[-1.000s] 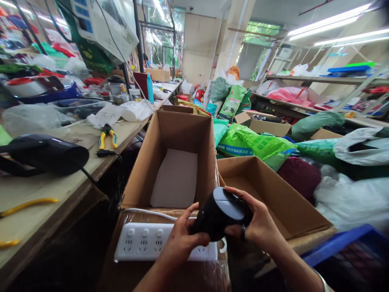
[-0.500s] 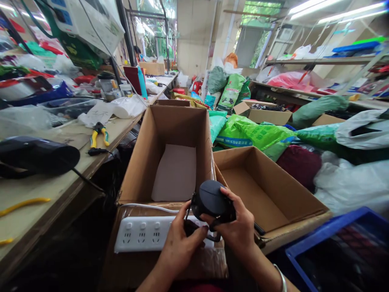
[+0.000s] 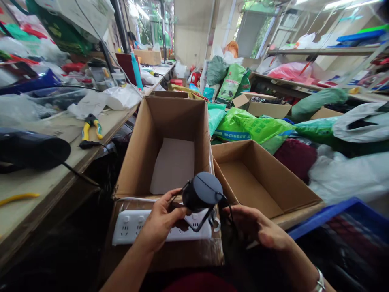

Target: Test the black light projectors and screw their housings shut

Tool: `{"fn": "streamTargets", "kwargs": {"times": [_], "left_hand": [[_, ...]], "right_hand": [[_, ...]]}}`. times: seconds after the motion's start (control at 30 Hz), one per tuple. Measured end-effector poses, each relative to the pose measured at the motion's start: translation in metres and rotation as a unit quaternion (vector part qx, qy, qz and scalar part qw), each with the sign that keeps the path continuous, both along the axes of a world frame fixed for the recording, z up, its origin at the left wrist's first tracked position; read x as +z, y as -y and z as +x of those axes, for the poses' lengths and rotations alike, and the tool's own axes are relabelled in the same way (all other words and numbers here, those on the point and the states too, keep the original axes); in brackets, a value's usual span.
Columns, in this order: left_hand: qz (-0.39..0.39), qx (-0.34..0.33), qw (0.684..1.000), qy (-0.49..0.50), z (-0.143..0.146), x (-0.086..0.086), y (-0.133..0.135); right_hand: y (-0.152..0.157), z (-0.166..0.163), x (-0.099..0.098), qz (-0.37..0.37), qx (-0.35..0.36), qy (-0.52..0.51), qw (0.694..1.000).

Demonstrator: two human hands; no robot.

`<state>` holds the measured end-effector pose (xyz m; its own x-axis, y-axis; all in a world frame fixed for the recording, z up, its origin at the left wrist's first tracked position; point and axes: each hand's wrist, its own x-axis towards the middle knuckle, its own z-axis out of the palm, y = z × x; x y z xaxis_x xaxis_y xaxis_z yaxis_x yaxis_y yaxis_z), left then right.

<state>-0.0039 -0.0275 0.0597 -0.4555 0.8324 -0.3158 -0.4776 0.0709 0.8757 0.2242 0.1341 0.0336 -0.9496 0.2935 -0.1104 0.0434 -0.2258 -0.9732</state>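
Observation:
My left hand (image 3: 164,221) grips a black cylindrical device (image 3: 194,196) with a flat round dark-grey face, a bent metal bracket and a thin black cord. The device is held tilted above a white power strip (image 3: 130,228) and the front edge of a tall cardboard box (image 3: 133,162). My right hand (image 3: 258,229) is to the right of the device, apart from its body, with the fingers stretched out and nothing plainly held. The black cord hangs close to its fingertips; whether they touch it I cannot tell. My left fingertips are partly hidden behind the device.
A lower cardboard box (image 3: 249,182) stands to the right, with a blue crate (image 3: 322,219) beyond it. On the left bench (image 3: 39,190) lie yellow-handled pliers (image 3: 91,127) and a larger black cylindrical object (image 3: 33,148). Green sacks (image 3: 252,127) are piled behind.
My right hand has let go of the device and moved away to the right. My left hand has shifted left with the device, which has turned and now shows its bracket and cord.

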Motion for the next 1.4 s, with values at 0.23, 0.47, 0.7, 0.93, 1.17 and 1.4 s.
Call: {"fn": "streamTargets", "kwargs": {"times": [0.23, 0.47, 0.7, 0.93, 1.17, 1.4], "left_hand": [[0.035, 0.042, 0.998, 0.015, -0.015, 0.019, -0.007], [0.052, 0.06, 0.996, 0.032, -0.022, 0.022, 0.003], [0.086, 0.113, 0.99, 0.028, -0.036, 0.018, 0.015], [0.075, 0.13, 0.988, 0.025, -0.043, -0.001, 0.017], [0.073, 0.112, 0.99, 0.039, -0.053, -0.018, 0.015], [0.064, 0.102, 0.992, 0.046, -0.06, -0.032, 0.01]], "right_hand": [[0.019, -0.024, 0.019, 0.341, 0.011, 0.118, 0.932], [0.029, -0.038, 0.005, 0.364, 0.001, 0.088, 0.927], [0.042, -0.058, -0.014, 0.423, -0.152, 0.02, 0.893], [0.055, -0.071, -0.043, 0.546, -0.176, -0.026, 0.818], [0.06, -0.07, -0.055, 0.588, -0.166, -0.066, 0.788], [0.061, -0.065, -0.067, 0.585, -0.091, -0.088, 0.801]]}}
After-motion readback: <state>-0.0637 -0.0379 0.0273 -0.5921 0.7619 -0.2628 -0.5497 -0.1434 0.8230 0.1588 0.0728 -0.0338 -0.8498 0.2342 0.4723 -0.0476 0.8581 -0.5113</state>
